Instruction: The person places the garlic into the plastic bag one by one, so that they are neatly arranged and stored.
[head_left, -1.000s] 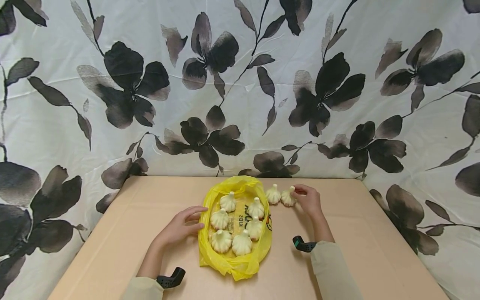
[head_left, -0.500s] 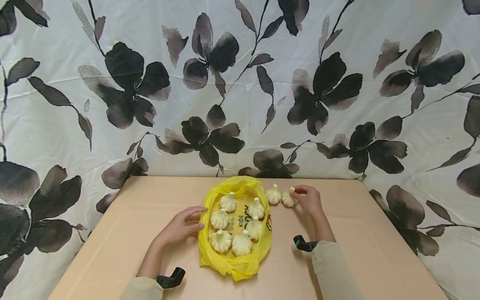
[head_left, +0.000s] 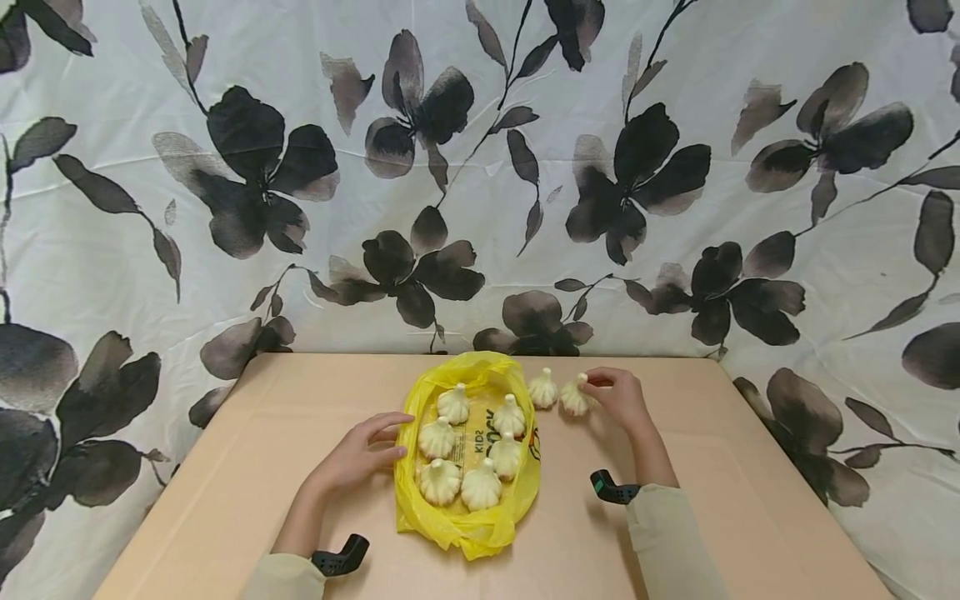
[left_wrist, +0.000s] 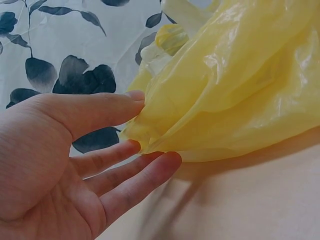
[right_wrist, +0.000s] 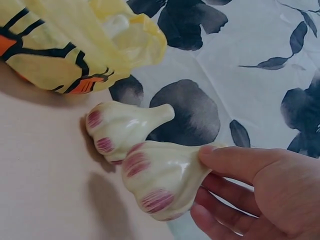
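Observation:
A yellow plastic bag (head_left: 468, 533) lies with its mouth spread wide and several garlic bulbs (head_left: 438, 482) inside. My left hand (head_left: 360, 452) is at the bag's left side; in the left wrist view its thumb and fairly straight fingers touch the thin plastic. Right of the bag, my right hand (head_left: 618, 400) pinches a garlic bulb (right_wrist: 162, 180) by its stem between thumb and fingers. This bulb is pale with purple streaks. Close beside it, another garlic bulb (right_wrist: 122, 127) lies on the table, between the held bulb and the bag.
The table (head_left: 285, 400) has a light tan top and ends at a back edge just behind the bulbs. Behind it hangs a white cloth (head_left: 525, 233) with dark flowers. Black printing shows inside the bag.
My right hand and its garlic bulb have shifted very slightly right, widening the gap to the neighbouring bulb. The left hand stays at the bag's side. The head view has turned slightly.

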